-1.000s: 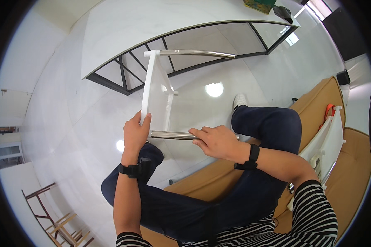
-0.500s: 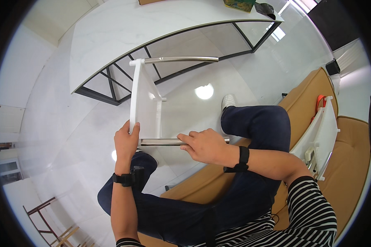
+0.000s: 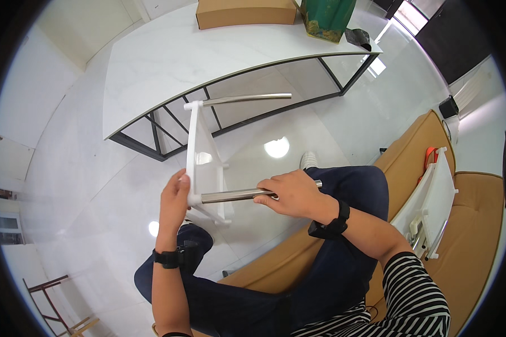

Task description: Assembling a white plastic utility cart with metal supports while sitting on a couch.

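Observation:
In front of me is a white plastic panel point(image 3: 193, 149) with stubby corner sockets, tilted nearly on edge. A shiny metal tube point(image 3: 247, 99) sticks out to the right from its far corner. From the near corner comes a second metal tube point(image 3: 227, 196), pointing right and slightly up. My left hand point(image 3: 175, 201) grips the panel's edge beside that near corner, fingertips partly hidden behind it. My right hand point(image 3: 291, 192) is wrapped round the near tube toward its free end, which shows past my knuckles.
A white-topped table point(image 3: 168, 73) with a black frame stands ahead, bearing a cardboard box point(image 3: 244, 19) and a green bag point(image 3: 327, 19). On the tan sofa point(image 3: 475, 241) at right lies another white panel point(image 3: 436, 196) with metal parts and an orange item point(image 3: 429, 157).
The panel has turned, so its near corner and underside show more. My right hand has shifted slightly right and up, closing more fully round the tube. The view takes in more of the table.

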Demonstrator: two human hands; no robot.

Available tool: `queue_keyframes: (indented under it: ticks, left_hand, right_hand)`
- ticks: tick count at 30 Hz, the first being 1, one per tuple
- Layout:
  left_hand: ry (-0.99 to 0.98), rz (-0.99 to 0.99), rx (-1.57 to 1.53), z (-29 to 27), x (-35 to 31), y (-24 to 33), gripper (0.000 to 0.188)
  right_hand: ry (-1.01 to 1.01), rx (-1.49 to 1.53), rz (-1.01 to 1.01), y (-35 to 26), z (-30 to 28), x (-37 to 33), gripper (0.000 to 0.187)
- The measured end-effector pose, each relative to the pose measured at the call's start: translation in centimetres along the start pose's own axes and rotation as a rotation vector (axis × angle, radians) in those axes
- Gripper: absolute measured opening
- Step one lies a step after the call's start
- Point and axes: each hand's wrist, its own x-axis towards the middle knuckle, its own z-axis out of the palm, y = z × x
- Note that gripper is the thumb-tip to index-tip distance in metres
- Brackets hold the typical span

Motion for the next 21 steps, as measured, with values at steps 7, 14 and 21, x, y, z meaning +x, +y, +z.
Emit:
queue_keyframes:
  ticks: [7,14,21]
  left_hand:
    - [-0.080,0.166,0.107,-4.5,0.2,-2.2,0.061]
    - [-0.489,-0.399,0.850,-8.5,-1.1,-4.2,0.093]
    - [-0.394,-0.311,0.799,-6.8,-1.1,-7.0,0.091]
  right_hand:
    - [0.064,0.219,0.281,0.9,-2.3,1.1,0.035]
    - [0.019,0.496,0.429,3.1,-4.8,1.1,0.034]
    - [0.064,0.807,0.509,5.4,-7.4,0.4,0.030]
